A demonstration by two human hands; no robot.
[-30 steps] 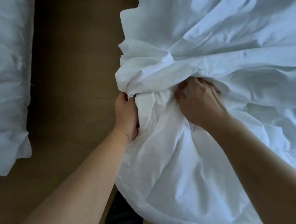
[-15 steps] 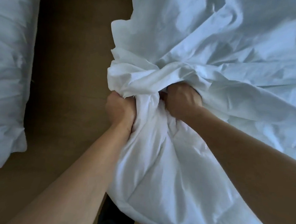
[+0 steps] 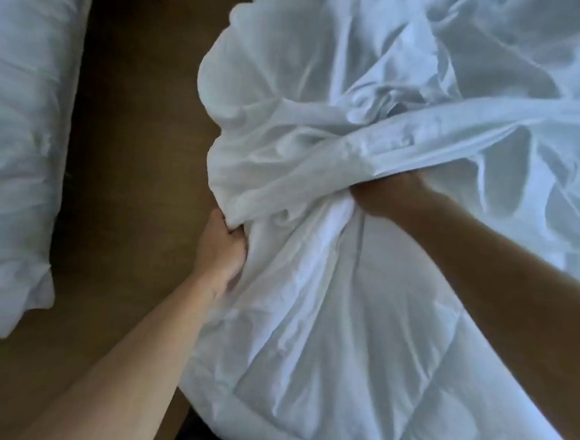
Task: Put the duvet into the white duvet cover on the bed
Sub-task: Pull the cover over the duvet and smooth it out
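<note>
White quilted duvet (image 3: 340, 360) lies bunched before you, its far end tucked into the cover (image 3: 322, 136). Your left hand (image 3: 223, 246) grips the cover's gathered hem. Your right hand (image 3: 386, 195) reaches under that hem with its fingers hidden, so you cannot tell its grip. Most of the duvet is not yet inside.

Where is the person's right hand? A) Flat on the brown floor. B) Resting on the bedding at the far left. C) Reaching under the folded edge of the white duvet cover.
C: the right hand goes under the hem of the duvet cover, which hides its fingers.
</note>
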